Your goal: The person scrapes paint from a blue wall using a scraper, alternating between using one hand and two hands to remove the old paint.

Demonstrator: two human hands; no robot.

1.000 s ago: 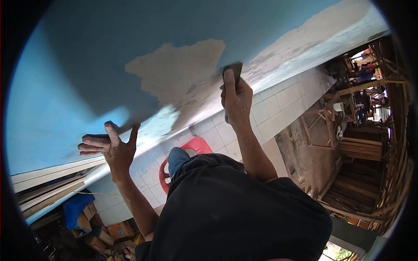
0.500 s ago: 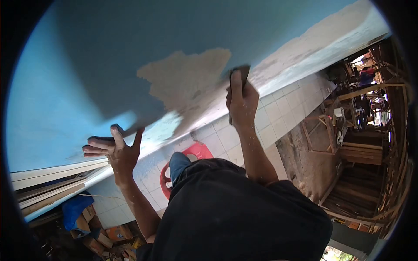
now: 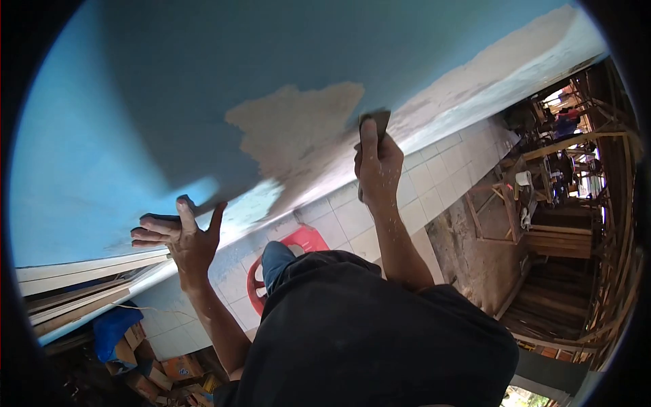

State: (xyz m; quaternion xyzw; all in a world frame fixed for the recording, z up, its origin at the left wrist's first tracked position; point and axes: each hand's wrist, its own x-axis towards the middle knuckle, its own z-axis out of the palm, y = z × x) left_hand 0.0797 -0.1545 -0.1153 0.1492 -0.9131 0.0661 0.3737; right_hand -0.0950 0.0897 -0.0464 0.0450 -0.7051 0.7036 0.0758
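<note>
My right hand (image 3: 377, 163) grips a dark flat scraper (image 3: 377, 122), its blade pressed against the blue painted wall (image 3: 203, 74) at the edge of a bare beige patch (image 3: 298, 129) where the paint is gone. My left hand (image 3: 178, 234) rests flat on the blue wall lower left, fingers spread, holding nothing. My black shirt (image 3: 380, 332) fills the lower middle of the head view.
A red plastic stool (image 3: 298, 241) stands on the white tiled floor (image 3: 420, 183) under me. Boards (image 3: 81, 285) lean along the wall at left, with boxes (image 3: 149, 366) below them. Wooden frames and furniture (image 3: 556, 230) crowd the right side.
The view has shifted slightly. My right hand with the scraper has slid a little along the edge of the bare patch. My left hand stays on the wall.
</note>
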